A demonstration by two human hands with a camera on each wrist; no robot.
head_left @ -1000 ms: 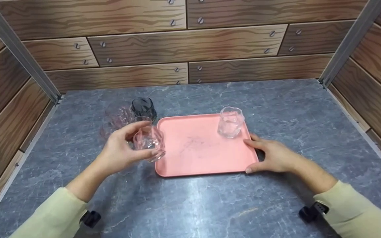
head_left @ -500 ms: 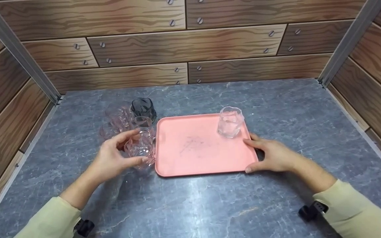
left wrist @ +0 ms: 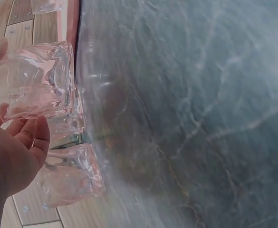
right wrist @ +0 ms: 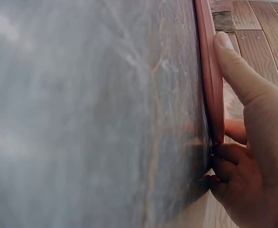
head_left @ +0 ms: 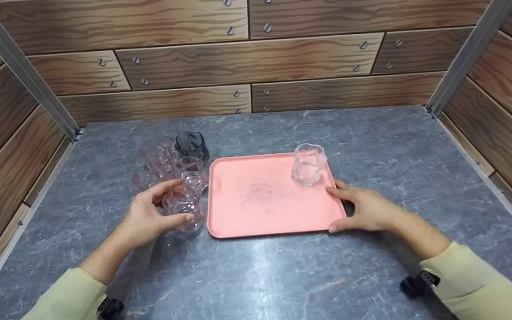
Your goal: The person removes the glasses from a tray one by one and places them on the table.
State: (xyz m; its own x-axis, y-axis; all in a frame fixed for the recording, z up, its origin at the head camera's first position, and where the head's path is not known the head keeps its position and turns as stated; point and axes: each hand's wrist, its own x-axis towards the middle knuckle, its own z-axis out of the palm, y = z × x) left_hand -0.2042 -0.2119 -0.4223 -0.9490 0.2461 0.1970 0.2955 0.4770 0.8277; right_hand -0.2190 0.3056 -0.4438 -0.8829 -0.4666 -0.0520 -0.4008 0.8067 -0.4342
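In the head view my left hand (head_left: pixel 147 218) holds a clear faceted drinking glass (head_left: pixel 184 209) between thumb and fingers, just left of the pink tray (head_left: pixel 260 213). The left wrist view shows this glass (left wrist: pixel 39 80) upright, fingertips against its side. My right hand (head_left: pixel 367 209) grips the tray's right edge, the thumb on the near corner. In the right wrist view the thumb lies along the tray rim (right wrist: pixel 211 71), with the other fingers curled at its side. Another clear glass (head_left: pixel 308 166) stands on the tray's far right corner.
Beyond the left hand stand a clear glass (head_left: pixel 190 171), a dark grey glass (head_left: pixel 192 146) and faint pinkish glasses (head_left: pixel 157 153) close together. Wood-patterned walls (head_left: pixel 256 62) enclose the grey marbled table (head_left: pixel 282 275) at the back and sides.
My left hand has moved left with the glass, from the tray's left edge to beside the tray, and lower. The right hand and tray have stayed in place.
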